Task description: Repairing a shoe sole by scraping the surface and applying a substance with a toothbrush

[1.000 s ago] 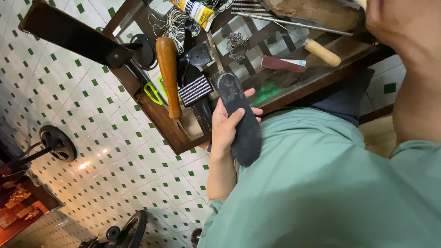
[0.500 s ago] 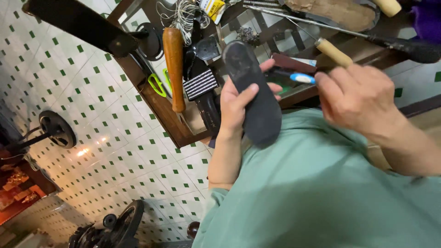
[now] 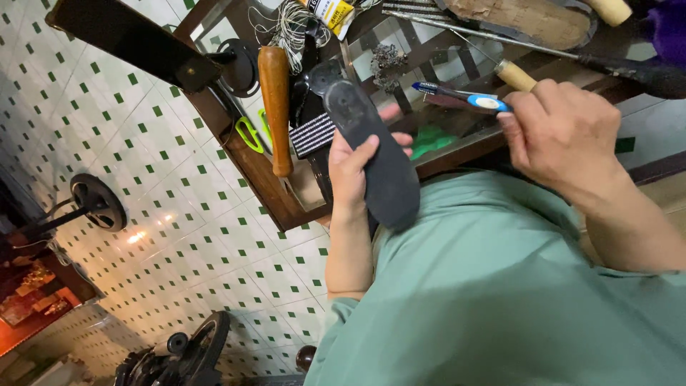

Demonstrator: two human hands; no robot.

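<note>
My left hand (image 3: 350, 179) grips a long black shoe sole (image 3: 379, 164) from behind, thumb across its face, holding it upright over a wooden tool tray (image 3: 250, 171). To the right, my right hand (image 3: 564, 136) is closed around a blue and white pen-like tool (image 3: 457, 94), whose tip points left toward the upper part of the sole without touching it. A green shirt fills the lower right.
The tray holds a wooden-handled tool (image 3: 275, 107), green snips (image 3: 250, 134), a striped brush (image 3: 312, 134), tangled thread (image 3: 286, 28), a tube (image 3: 332, 13) and a worn sole (image 3: 529, 18). A round black stand (image 3: 93, 204) sits on the green-and-white tiled floor.
My right hand has come down into view and picked up the blue and white tool, bringing it toward the sole. My left hand has kept hold of the sole.
</note>
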